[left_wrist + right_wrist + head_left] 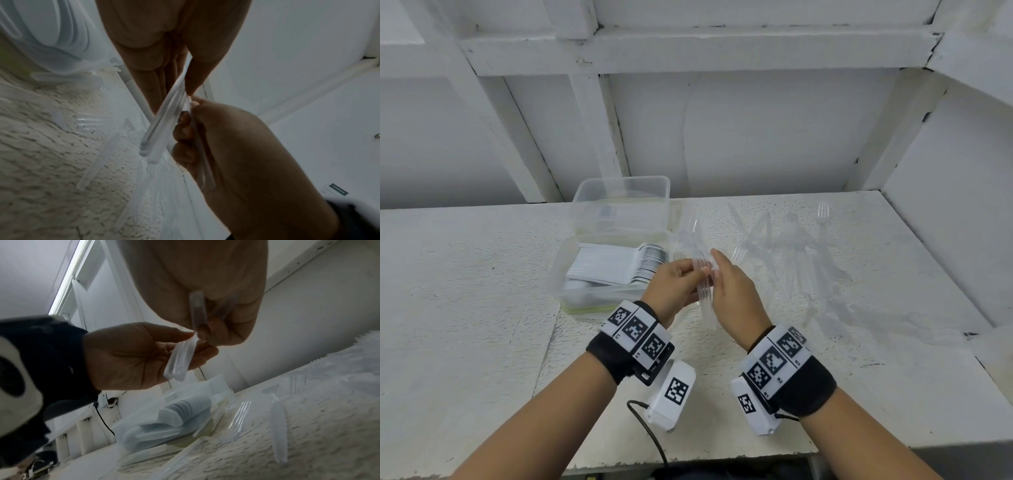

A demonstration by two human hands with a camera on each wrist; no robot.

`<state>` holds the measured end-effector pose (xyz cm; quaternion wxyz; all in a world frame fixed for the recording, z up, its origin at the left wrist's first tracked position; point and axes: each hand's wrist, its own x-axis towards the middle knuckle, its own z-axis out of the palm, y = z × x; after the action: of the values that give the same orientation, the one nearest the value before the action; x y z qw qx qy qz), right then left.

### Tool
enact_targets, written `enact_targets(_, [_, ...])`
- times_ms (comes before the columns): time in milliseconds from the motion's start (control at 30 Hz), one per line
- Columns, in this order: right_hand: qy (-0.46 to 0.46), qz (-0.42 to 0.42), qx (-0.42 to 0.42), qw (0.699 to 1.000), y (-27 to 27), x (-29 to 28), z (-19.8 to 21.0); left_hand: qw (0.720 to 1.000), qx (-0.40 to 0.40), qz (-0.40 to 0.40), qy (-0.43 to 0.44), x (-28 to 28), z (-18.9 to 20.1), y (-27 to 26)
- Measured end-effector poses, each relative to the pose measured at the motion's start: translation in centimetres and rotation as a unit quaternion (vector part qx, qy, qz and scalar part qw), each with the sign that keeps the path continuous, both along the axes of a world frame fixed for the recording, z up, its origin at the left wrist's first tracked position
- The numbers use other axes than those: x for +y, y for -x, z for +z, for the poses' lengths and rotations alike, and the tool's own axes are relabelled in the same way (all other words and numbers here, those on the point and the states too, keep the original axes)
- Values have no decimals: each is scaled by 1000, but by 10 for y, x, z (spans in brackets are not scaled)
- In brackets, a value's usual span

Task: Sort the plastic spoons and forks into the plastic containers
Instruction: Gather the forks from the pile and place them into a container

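Note:
My left hand [697, 272] and right hand [717, 265] meet above the table, just right of the near container. Between them stands a small bundle of clear plastic utensils [705, 291], handles pointing down; I cannot make out their heads. In the left wrist view my left hand [174, 91] pinches several handles [160, 120], while the right hand [236, 146] curls round another clear handle [203, 162]. The right wrist view shows the same grip [197, 311]. The near container [561, 274] holds stacked white spoons [619, 265]. The far container [623, 192] looks almost empty.
Loose clear forks [791, 246] lie scattered over the white table [482, 308] to the right of my hands, reaching toward the right edge. A white wall with beams rises right behind the containers. A black cable [650, 435] hangs from the left wrist unit.

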<state>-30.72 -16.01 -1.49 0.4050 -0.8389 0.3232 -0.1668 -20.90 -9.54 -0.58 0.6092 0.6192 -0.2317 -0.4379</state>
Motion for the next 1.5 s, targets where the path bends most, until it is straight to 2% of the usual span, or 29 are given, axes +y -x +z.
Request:
enact_targets(167, [-42,-34,-41,998,2,-4,-1,999,34,21,12,1,2,0])
enact_targets(300, [-83,-43,-108,990,6,-5,5,996,74,44,19,2,2,-2])
enact_targets(433, [-18,-5,-112,994,2,3,2,998,53,10,14,2,5,4])
enact_targets(633, [64,0,-76,995,3,6,0,999,26,19,-13,4,0,5])
enact_targets(667, [49,5,-80,996,3,6,1,999,28,20,-16,5,0,5])
enact_targets(800, [-126,35,-105,986,3,10,8,999,47,-15,-15,9,-1,4])
enact_targets(833, [-146,39,-104,983,4,11,10,998,50,-28,-20,10,0,2])
enact_targets(1033, [-118,76,-87,986,5,7,14,992,92,-78,-33,14,7,-8])
enact_targets(1133, [-109,84,-68,988,8,2,14,990,69,-105,-66,16,15,-19])
enact_targets(1233, [-143,90,-71,983,10,-3,18,994,67,-55,-69,15,24,-31])
enact_targets(1367, [-179,133,-86,971,8,-2,25,994,86,55,31,10,38,-34])
enact_targets(1500, [-202,144,-85,965,5,3,27,990,93,94,49,6,42,-33])
